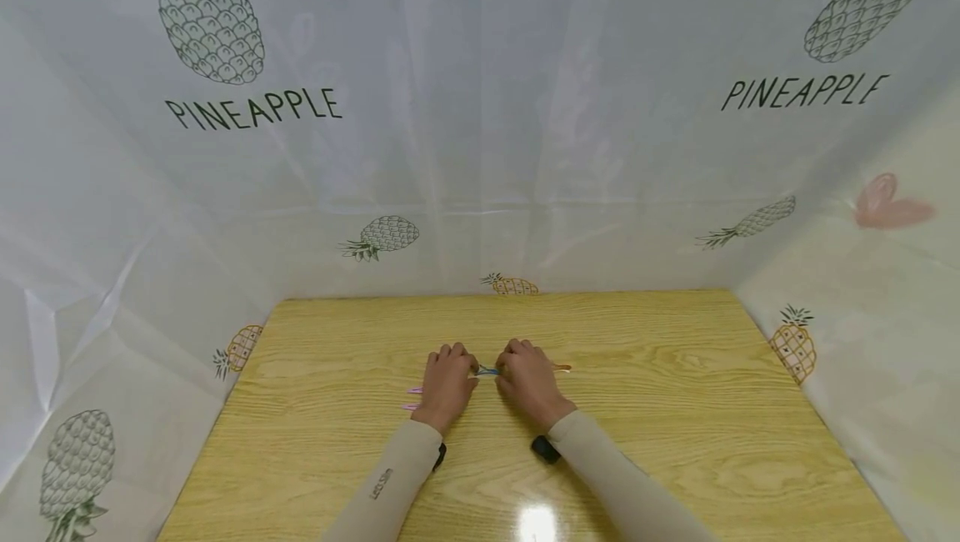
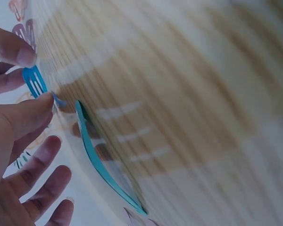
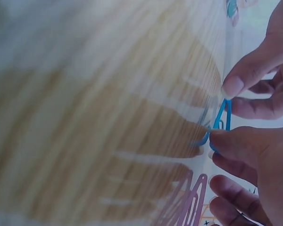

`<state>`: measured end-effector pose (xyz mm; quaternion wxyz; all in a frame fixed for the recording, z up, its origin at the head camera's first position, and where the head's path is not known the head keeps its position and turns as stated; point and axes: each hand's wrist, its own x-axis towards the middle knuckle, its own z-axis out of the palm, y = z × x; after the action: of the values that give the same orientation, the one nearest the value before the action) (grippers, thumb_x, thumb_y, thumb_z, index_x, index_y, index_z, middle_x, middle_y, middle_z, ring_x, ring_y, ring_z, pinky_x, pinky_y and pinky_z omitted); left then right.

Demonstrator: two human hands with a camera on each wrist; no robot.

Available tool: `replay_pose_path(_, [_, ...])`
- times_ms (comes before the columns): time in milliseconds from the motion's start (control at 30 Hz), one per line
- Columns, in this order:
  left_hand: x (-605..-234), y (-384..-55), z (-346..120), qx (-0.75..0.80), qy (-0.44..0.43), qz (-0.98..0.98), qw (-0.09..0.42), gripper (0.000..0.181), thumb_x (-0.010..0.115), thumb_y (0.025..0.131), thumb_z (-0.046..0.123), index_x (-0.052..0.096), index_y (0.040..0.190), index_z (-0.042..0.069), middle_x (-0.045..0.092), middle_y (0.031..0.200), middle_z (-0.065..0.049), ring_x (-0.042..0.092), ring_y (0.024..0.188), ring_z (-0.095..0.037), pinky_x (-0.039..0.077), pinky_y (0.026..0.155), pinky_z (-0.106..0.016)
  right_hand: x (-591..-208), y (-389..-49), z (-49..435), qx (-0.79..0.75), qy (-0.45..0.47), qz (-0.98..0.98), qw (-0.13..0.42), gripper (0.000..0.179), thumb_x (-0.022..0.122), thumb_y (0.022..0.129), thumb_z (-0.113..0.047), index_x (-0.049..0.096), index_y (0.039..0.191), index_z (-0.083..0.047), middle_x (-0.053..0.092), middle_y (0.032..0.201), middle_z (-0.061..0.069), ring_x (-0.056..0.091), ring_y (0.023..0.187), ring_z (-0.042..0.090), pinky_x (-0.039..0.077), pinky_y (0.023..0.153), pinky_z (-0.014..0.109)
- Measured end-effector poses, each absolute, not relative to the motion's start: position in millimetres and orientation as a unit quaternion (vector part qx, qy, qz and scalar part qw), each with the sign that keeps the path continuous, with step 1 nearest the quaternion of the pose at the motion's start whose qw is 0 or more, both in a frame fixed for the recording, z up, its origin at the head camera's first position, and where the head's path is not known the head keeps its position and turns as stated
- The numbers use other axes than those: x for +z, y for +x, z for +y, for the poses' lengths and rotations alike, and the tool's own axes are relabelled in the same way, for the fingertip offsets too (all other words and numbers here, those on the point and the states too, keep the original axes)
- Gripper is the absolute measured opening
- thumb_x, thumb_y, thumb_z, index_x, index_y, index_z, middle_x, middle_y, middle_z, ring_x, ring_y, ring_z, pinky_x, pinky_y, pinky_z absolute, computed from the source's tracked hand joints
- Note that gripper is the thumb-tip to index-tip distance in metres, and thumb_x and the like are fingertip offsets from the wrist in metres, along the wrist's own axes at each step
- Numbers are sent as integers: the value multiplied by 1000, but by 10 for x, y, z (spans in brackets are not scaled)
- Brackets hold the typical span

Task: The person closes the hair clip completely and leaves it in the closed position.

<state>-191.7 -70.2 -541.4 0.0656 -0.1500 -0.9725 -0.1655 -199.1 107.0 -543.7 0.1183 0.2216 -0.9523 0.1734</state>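
Observation:
A blue snap hair clip (image 1: 487, 371) spans the gap between the two hands, close over the table. My left hand (image 1: 448, 382) pinches one end between thumb and finger. The other end is pinched by my right hand (image 1: 531, 381). In the right wrist view the strips of the blue clip (image 3: 228, 115) stand apart in a narrow V. A teal hair clip (image 2: 95, 162) lies on the table beside my left hand in the left wrist view. Purple hair clips (image 3: 198, 200) lie close to my right hand.
Two pink hair clips (image 1: 411, 406) lie left of the left hand. An orange hair clip (image 1: 562, 368) lies right of the right hand. All are on a wood-grain table (image 1: 645, 342), with pineapple-printed sheeting (image 1: 570, 150) hanging behind and at both sides.

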Motion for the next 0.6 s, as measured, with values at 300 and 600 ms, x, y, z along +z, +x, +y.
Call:
replay_pose_path(300, [-5372, -1886, -653, -130, -160, -975, 84, 4, 87, 90, 18, 83, 89, 17, 65, 102, 0, 57, 95, -22, 49, 88, -43, -5472, -2004, 995, 164, 224, -952, 131, 7, 85, 89, -10, 81, 85, -13, 62, 89, 1, 58, 83, 21, 53, 79, 41])
replay_pose_path(600, [-5401, -1840, -713, -157, -152, -970, 111, 13, 86, 91, 22, 78, 98, 17, 65, 106, 0, 57, 96, -23, 49, 90, -45, -5407, -1942, 1001, 165, 219, -953, 131, 10, 86, 90, -15, 79, 83, -16, 64, 92, -2, 61, 87, 20, 54, 80, 40])
